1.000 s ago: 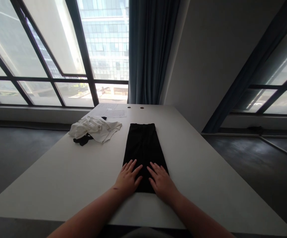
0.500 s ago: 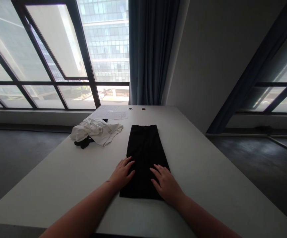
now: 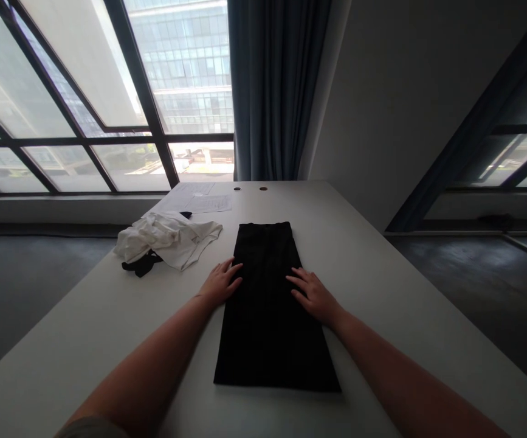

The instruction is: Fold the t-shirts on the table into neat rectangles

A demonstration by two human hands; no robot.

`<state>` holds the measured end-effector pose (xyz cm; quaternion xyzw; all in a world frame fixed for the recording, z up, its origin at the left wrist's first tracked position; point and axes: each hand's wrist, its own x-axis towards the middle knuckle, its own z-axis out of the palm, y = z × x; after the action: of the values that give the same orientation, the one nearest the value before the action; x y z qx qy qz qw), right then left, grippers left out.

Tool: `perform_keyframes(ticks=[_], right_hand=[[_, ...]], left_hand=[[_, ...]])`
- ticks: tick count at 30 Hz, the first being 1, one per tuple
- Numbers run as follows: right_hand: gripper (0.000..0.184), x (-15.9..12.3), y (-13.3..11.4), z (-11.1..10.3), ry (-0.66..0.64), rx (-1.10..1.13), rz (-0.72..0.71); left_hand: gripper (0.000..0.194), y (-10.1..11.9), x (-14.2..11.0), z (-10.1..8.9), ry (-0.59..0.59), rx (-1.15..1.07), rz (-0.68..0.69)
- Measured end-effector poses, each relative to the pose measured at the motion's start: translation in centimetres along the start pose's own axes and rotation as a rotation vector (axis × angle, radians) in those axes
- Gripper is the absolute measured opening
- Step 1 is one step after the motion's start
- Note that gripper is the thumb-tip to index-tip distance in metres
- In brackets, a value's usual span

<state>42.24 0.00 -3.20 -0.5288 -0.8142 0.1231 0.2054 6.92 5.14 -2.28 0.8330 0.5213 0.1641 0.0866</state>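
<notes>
A black skirt (image 3: 270,328) lies flat on the white table, its waistband at the far end and its wider hem toward me. On its left edge rests my left hand (image 3: 220,282), fingers spread over the cloth. Opposite, my right hand (image 3: 315,295) lies open along the right edge with its fingertips on the fabric. Neither hand grips the cloth. To the left, a crumpled white garment (image 3: 167,237) sits in a heap, with a black piece of cloth (image 3: 142,264) partly under it.
Printed papers (image 3: 208,202) lie at the far left of the white table (image 3: 372,340). Two round holes (image 3: 263,188) show near its far edge. Behind stand a blue curtain (image 3: 276,91) and a large window (image 3: 190,73); grey floor borders both sides.
Both hands have slid away from me along the skirt, from near the hem to its upper half, and spread outward to its side edges. The hem is now uncovered.
</notes>
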Motion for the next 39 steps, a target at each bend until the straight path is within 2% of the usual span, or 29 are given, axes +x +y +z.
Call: perform_keyframes(ticks=[3,5,8,13,18,23,27,32,36,39], right_hand=[[0.05,3.8,3.1,0.2,0.083,-0.045,0.131],[0.05,6.7,4.8,0.3,0.086,-0.082,0.208],[0.051,11.1,6.7,0.4,0.066,-0.109,0.241],[0.051,17.5,8.6,0.5,0.061,-0.106,0.227],[0.049,20.9,9.6,1.0,0.074,-0.132,0.329],[0.048,21.6,9.9,0.9,0.119,-0.105,0.353],[0.052,20.9,9.4,0.2,0.199,0.102,0.27],[0.054,19.3,8.3,-0.5,0.408,0.39,0.115],[0.045,18.5,7.4,-0.9,0.534,0.479,0.08],[0.037,17.9,6.6,-1.2,0.625,0.513,0.071]], left_hand=[[0.056,-1.2,3.8,0.8,0.005,0.025,-0.071],[0.057,-1.9,6.6,1.2,0.001,0.036,-0.1],[0.057,-2.7,10.8,1.7,-0.001,0.033,-0.146],[0.06,-4.0,16.9,2.5,-0.017,-0.006,-0.198],[0.052,-5.1,20.6,3.5,0.014,0.003,-0.261],[0.049,-5.6,21.6,3.8,0.058,-0.003,-0.294],[0.055,-5.7,21.3,3.4,0.115,-0.077,-0.251],[0.061,-5.8,20.1,3.0,0.312,-0.294,-0.078],[0.058,-5.0,19.1,2.5,0.46,-0.368,0.019],[0.048,-3.8,18.1,1.7,0.563,-0.361,0.064]])
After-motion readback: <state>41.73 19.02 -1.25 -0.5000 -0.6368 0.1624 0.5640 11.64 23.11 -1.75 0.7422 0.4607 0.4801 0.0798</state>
